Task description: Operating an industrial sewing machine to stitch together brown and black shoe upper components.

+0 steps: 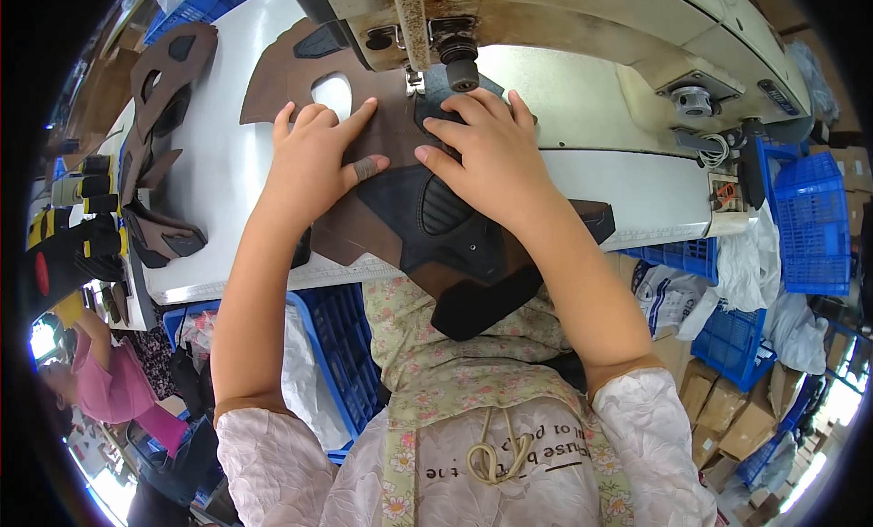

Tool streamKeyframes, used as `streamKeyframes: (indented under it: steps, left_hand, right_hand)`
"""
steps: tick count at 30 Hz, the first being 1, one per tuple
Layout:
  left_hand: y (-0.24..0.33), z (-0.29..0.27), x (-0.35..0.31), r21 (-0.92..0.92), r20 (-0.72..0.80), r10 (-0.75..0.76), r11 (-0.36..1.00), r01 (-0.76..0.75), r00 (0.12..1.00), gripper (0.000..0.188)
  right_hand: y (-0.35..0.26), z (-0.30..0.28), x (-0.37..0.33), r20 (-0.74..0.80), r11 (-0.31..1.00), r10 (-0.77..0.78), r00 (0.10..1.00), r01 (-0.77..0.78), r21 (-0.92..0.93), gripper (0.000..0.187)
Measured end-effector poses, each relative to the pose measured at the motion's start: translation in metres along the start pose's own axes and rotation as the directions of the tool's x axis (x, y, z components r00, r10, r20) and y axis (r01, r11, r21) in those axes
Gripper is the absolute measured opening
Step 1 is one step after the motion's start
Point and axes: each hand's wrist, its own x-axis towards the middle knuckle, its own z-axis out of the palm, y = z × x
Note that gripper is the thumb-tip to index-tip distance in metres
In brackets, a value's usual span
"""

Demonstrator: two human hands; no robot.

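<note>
A brown and black shoe upper piece (400, 222) lies flat on the white sewing table (227, 177), its lower end hanging over the table's front edge. My left hand (314, 159) presses flat on its brown part, a plaster on the thumb. Beside it my right hand (486, 154) holds down the black part just in front of the needle and presser foot (416, 80). Both hands lie close together, fingers spread, pointing at the cream sewing machine (582, 36).
A stack of similar brown and black cut pieces (155, 118) lies at the table's left. Blue plastic crates (809, 222) stand right and below, with white bags and cardboard boxes (727, 409). Another person in pink (100, 381) sits lower left.
</note>
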Motion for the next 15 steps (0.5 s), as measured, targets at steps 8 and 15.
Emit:
streamKeyframes:
  steps: [8,15]
  left_hand:
    - [0.01,0.008,0.001,0.052,-0.071,-0.052,0.997,0.056,0.996,0.066]
    - [0.019,0.009,0.007,0.073,-0.071,-0.112,0.99,0.117,0.991,0.064]
  right_hand:
    - [0.009,0.003,0.003,-0.054,0.999,-0.036,0.998,0.034,-0.028,0.033]
    - [0.026,0.004,0.013,-0.079,0.997,-0.057,0.995,0.061,0.049,0.032]
